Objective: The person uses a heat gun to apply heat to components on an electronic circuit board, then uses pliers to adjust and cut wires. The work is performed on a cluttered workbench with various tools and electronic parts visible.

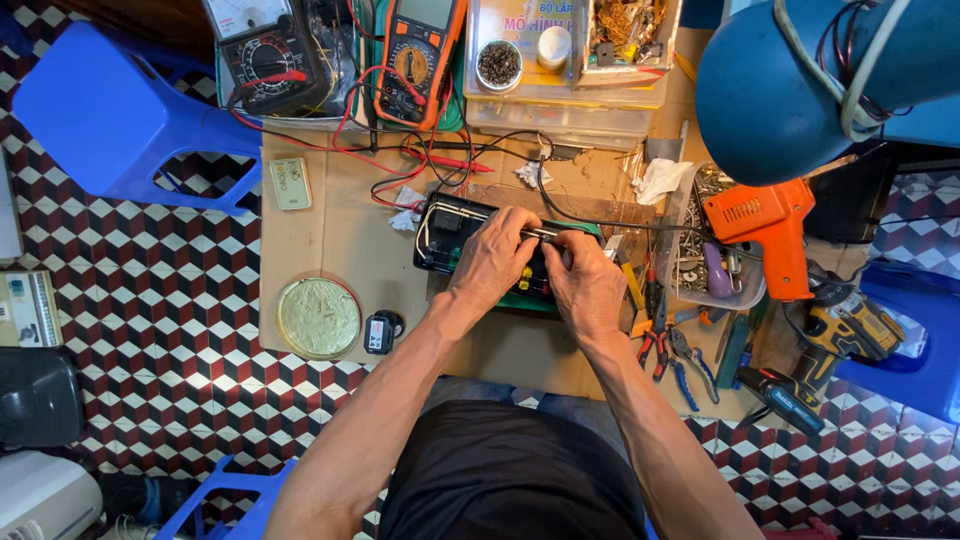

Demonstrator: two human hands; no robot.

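Observation:
My left hand (pixel 492 256) and my right hand (pixel 585 283) rest together on a black electronic unit with a green circuit board (pixel 447 232) lying on a sheet of cardboard (pixel 330 230). Between the fingers of both hands runs a thin dark tool with a metal tip (pixel 536 233), from which a black cord (pixel 590 222) leads off to the right. Both hands are closed around it. Most of the board is hidden under my hands.
An orange multimeter (pixel 417 55) and a black analogue meter (pixel 268 55) with red and black leads lie at the back. Right: an orange heat gun (pixel 768 228), a tray of screws (pixel 700 262), pliers (pixel 660 345), a yellow drill (pixel 845 330). Left: a round tin (pixel 318 317), a small remote (pixel 290 182), blue stools (pixel 120 115).

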